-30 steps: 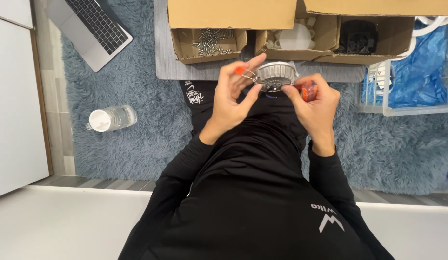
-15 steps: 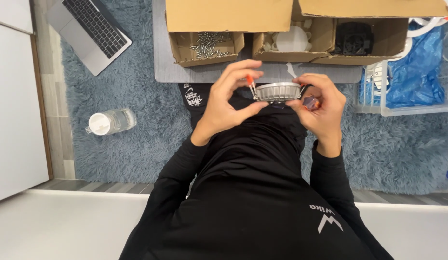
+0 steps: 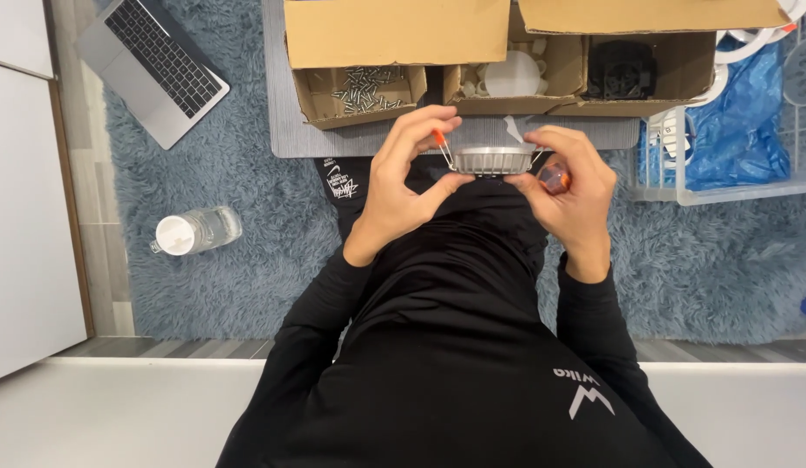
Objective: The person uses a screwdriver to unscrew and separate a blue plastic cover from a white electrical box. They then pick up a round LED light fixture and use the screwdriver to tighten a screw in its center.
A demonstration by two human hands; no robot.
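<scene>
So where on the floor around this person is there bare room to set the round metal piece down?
Bare blue rug lies between the laptop and the water bottle, and below the bottle. More lies right of the right hand, below the wire basket. Crowded: the grey mat under the cardboard boxes, just past the left hand and metal piece.

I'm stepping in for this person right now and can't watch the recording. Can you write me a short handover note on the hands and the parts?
Left hand: pinches the left side of the round ribbed silver metal housing, by an orange-tipped wire spring clip.
Right hand: grips the housing's right side; the orange clip end shows against the palm.
Nearby: open cardboard box of small metal screws, box with white round parts.
Done: both clips sit on the housing.
Left: cannot tell from this view.
</scene>
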